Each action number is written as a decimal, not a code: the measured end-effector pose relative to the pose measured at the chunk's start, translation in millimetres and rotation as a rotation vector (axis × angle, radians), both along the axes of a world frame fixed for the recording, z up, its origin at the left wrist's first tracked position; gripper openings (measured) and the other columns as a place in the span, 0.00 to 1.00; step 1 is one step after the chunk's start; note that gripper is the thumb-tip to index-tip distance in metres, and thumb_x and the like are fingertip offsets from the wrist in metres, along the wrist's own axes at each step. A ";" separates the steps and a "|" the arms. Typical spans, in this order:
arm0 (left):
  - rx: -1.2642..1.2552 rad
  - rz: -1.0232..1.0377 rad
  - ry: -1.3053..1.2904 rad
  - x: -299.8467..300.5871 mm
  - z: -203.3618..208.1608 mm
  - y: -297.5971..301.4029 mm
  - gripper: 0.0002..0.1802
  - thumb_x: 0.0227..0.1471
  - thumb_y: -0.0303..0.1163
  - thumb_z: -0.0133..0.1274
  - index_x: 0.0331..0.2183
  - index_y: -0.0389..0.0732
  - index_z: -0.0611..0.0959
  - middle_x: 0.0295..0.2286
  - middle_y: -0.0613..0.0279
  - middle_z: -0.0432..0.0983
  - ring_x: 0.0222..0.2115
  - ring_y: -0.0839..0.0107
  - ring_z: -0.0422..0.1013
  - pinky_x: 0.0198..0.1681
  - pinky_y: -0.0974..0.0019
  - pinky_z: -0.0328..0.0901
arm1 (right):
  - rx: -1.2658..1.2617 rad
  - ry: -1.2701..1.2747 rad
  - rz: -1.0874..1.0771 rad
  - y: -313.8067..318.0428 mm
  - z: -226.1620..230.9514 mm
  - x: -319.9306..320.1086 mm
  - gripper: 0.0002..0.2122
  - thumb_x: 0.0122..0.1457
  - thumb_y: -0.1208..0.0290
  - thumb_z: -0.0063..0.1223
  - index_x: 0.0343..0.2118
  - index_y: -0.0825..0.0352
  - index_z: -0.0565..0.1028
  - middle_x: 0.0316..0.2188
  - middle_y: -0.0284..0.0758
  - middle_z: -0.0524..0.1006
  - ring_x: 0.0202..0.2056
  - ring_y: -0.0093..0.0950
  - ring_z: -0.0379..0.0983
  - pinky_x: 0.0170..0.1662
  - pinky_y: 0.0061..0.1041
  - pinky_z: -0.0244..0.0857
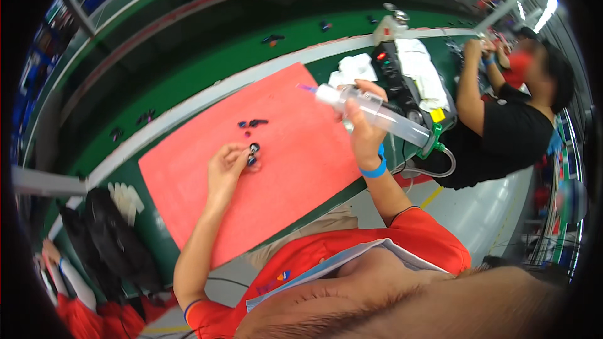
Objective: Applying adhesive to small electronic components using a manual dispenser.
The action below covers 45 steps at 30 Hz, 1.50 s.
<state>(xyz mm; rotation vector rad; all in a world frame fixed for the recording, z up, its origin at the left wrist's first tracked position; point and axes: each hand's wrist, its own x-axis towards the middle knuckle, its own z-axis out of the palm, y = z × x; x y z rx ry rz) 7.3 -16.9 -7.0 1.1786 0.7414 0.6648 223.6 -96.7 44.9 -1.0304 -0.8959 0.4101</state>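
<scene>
My left hand (229,164) pinches a small dark, shiny part (254,150) between thumb and fingers, just above the red mat (301,185). In my right hand (366,129) is a large clear dispensing syringe (384,117), held tilted over the mat's right side. Its purple needle tip (306,88) points left, and a green cap (433,140) with a clear hose (450,162) closes its other end. Beyond my left hand lie a small black part (256,123) and a tiny dark pink piece (247,134). What fine detail the held part has is too small to tell.
A black machine (392,69) with lit displays stands at the right, beside white cloths (419,66). A black bag (116,232) and white gloves (127,201) lie left. More small parts (272,39) sit on the far green belt. A co-worker in black (499,125) works at the right.
</scene>
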 end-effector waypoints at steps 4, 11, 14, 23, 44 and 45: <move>0.044 0.029 -0.002 3.4 -3.9 -5.2 0.07 0.48 0.25 0.43 0.32 0.33 0.70 0.24 0.57 0.72 0.22 0.74 0.69 0.27 0.73 0.66 | 0.011 0.220 -0.245 -16.5 -0.7 50.2 0.10 0.48 0.73 0.50 0.33 0.69 0.67 0.29 0.37 0.71 0.23 0.23 0.69 0.24 0.19 0.65; 0.075 0.057 -0.038 3.0 -8.4 -5.4 0.06 0.47 0.24 0.45 0.31 0.33 0.70 0.22 0.62 0.70 0.21 0.77 0.68 0.26 0.75 0.66 | 0.044 0.810 -0.016 -5.7 -60.9 96.6 0.13 0.48 0.68 0.52 0.33 0.72 0.66 0.28 0.38 0.70 0.32 0.29 0.68 0.39 0.28 0.65; 0.089 0.089 -0.027 -0.1 -10.5 -4.2 0.07 0.47 0.25 0.45 0.31 0.33 0.70 0.23 0.61 0.71 0.21 0.75 0.69 0.26 0.74 0.66 | 0.063 0.876 0.011 16.3 -67.8 107.1 0.15 0.49 0.67 0.50 0.34 0.75 0.66 0.30 0.42 0.69 0.36 0.33 0.67 0.43 0.31 0.63; 0.114 0.070 -0.017 4.7 -6.1 -4.7 0.05 0.48 0.23 0.43 0.30 0.32 0.70 0.22 0.60 0.70 0.21 0.77 0.68 0.25 0.75 0.66 | -0.508 0.784 0.364 -5.9 -40.3 112.8 0.19 0.52 0.65 0.45 0.38 0.80 0.64 0.31 0.46 0.70 0.34 0.33 0.69 0.38 0.29 0.66; 0.126 0.068 -0.019 3.7 -5.2 -6.8 0.06 0.48 0.24 0.44 0.31 0.33 0.70 0.22 0.60 0.70 0.21 0.76 0.69 0.23 0.75 0.66 | -0.586 -0.730 -0.823 -89.7 29.7 245.7 0.10 0.39 0.64 0.56 0.19 0.67 0.75 0.22 0.40 0.74 0.27 0.34 0.70 0.30 0.30 0.64; 0.124 0.060 -0.016 4.3 -5.8 -6.1 0.07 0.48 0.25 0.44 0.31 0.33 0.70 0.22 0.60 0.70 0.21 0.76 0.69 0.23 0.75 0.66 | -0.411 -0.540 -0.700 -85.6 38.2 251.4 0.10 0.40 0.64 0.54 0.18 0.68 0.75 0.23 0.39 0.74 0.27 0.32 0.71 0.30 0.30 0.64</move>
